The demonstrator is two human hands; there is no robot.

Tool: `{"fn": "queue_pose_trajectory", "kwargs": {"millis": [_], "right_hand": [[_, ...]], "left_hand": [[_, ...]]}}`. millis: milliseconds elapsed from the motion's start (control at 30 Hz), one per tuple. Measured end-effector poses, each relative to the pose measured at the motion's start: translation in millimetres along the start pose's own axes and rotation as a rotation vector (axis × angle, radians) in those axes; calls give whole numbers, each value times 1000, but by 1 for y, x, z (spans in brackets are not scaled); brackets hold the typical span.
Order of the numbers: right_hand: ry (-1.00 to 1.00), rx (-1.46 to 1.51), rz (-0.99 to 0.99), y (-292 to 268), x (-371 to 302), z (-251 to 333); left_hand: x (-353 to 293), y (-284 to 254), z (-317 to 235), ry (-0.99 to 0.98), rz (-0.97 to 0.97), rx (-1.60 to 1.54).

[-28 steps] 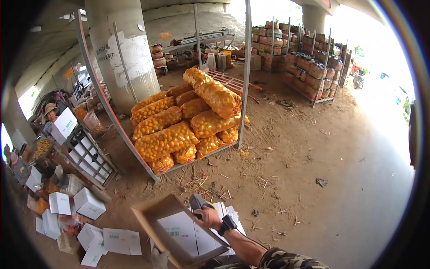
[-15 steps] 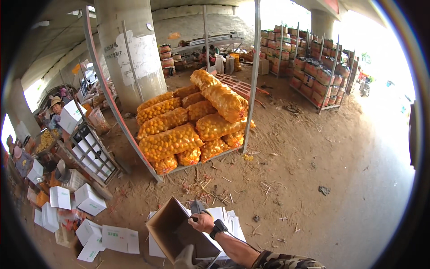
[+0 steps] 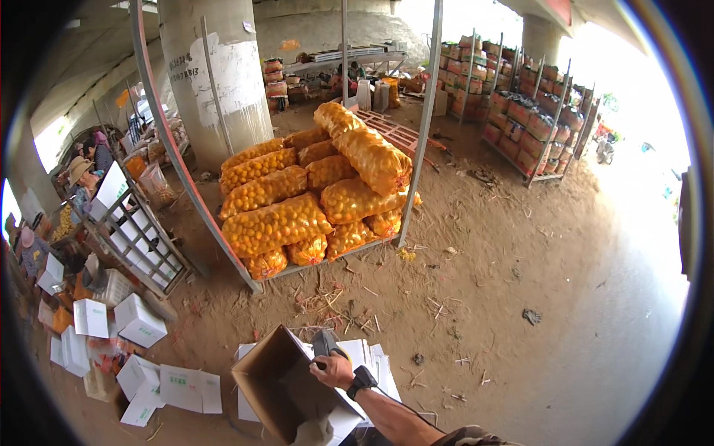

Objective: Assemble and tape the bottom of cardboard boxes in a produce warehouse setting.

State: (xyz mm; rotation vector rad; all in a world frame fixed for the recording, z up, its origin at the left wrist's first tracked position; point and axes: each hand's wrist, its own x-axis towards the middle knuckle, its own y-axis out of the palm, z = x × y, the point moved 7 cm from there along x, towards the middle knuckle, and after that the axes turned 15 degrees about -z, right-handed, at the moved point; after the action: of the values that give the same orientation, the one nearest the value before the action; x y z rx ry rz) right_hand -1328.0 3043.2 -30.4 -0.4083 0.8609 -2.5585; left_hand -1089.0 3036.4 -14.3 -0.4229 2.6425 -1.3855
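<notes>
Low in the view, at the near edge:
Box: an open brown cardboard box (image 3: 279, 383) is tipped up on the dirt, its mouth facing up and to the left, its white printed outer side turned toward the person.
Right hand: the right hand (image 3: 332, 369) rests on the box's upper right edge, fingers curled tight around a dark handled tool (image 3: 324, 343) that sticks up past the knuckles; a black watch (image 3: 361, 381) sits on the wrist and a camouflage sleeve runs off the lower edge.
Left hand: not visible, so whether it holds anything cannot be told.
Under the box: a pale glove or rag (image 3: 316, 431) lies against its lower corner.
Just behind the grip: flat white carton blanks (image 3: 368, 357) are stacked on the ground, touching the box's far side.
Left of the grip: more white boxes (image 3: 137, 321), some folded and some flat, are scattered over the dirt, near a metal rack (image 3: 137, 238) holding others.
Far left: seated people in hats (image 3: 78, 172) are at work beside the rack.
Well beyond the grip: a heap of orange net sacks of fruit (image 3: 312, 193) lies on a low platform between slanting metal poles (image 3: 422, 123).
Behind the heap: a thick concrete pillar (image 3: 216, 70).
Far right of the grip: tall shelves of stacked crates (image 3: 520, 104) stand on bare, straw-littered dirt (image 3: 520, 297).
</notes>
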Motion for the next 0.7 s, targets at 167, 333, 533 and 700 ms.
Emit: {"fn": "queue_pose_trajectory", "kwargs": {"millis": [167, 333, 533, 700], "right_hand": [[-10, -4, -47, 9, -12, 6], [48, -24, -35, 1, -17, 2], [22, -14, -79, 9, -4, -1], [-29, 19, -131, 11, -16, 16]], "left_hand": [[7, -15, 28, -51, -5, -30], [27, -9, 27, -48, -76, -46], [119, -69, 58, -136, -734, 182], [208, -175, 139, -359, -876, 268]]}}
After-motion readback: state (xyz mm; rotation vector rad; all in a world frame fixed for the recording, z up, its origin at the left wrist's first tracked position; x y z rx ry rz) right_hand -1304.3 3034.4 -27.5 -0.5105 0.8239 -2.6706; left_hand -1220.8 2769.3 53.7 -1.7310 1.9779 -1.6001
